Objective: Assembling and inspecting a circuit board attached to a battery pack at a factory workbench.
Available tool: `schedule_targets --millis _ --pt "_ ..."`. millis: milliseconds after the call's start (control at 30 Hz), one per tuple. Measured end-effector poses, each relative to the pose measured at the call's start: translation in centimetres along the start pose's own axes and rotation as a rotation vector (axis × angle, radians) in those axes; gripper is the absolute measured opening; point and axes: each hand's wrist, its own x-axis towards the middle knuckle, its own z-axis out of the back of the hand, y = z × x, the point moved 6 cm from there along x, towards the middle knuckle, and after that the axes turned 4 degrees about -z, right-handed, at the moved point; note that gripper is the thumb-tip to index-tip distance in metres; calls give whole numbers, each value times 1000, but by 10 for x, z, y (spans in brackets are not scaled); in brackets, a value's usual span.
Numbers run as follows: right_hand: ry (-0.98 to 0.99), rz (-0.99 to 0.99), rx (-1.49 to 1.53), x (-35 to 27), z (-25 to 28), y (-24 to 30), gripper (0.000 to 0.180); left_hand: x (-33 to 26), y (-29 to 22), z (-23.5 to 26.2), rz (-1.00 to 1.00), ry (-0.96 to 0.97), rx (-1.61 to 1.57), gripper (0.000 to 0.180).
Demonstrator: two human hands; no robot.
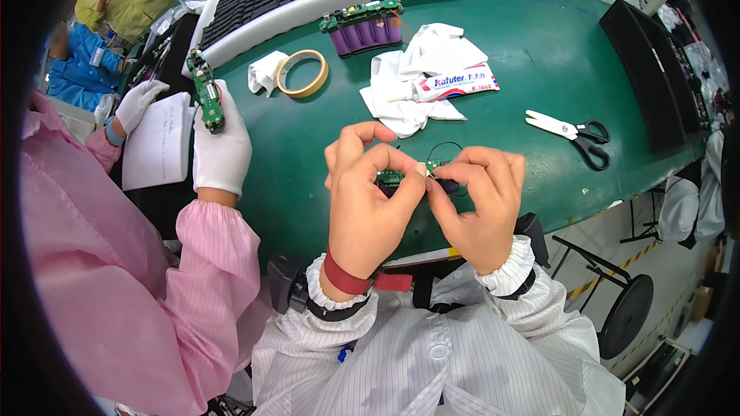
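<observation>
Head view: green-board battery pack (pixel 391 178) sits nr the table's (pixel 532 46) near edge, under both hands, so partly hidden. Long axis runs approx L–R, roughly parallel w/ that edge; green shows twd its L end & middle, a bit of purple twd its R. Can't tell which end is its front. Thin dark wire (pixel 445 143) loops off it twd the far edge.

L hand (pixel 374 192): thumb + index tips nearly together over the pack's middle, other fingers loosely bent. R hand (pixel 482 196): thumb + index likewise pinched, tips just beside the L's. Can't tell what, if anything, is btwn either pair.

Farther twd the far edge: glue tube (pixel 459 83) on white cloth (pixel 441 50), nozzle pointing L; 2nd pack (pixel 362 35), purple cells showing, long axis also approx L–R; tape roll (pixel 323 73) nr its L end. Scissors (pixel 570 129) twd the R edge, blades pointing L. Co-worker's gloved hand (pixel 222 158), table's L side, holds another board (pixel 206 96), long axis twd the far edge.
</observation>
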Motion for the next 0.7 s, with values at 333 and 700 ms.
schedule_targets --millis 333,700 --pt "-34 -29 -15 -11 5 -1 26 -6 -9 -2 -143 -80 105 6" --pt "-49 -5 -49 -16 8 2 29 -24 -39 -12 -559 -122 583 12"
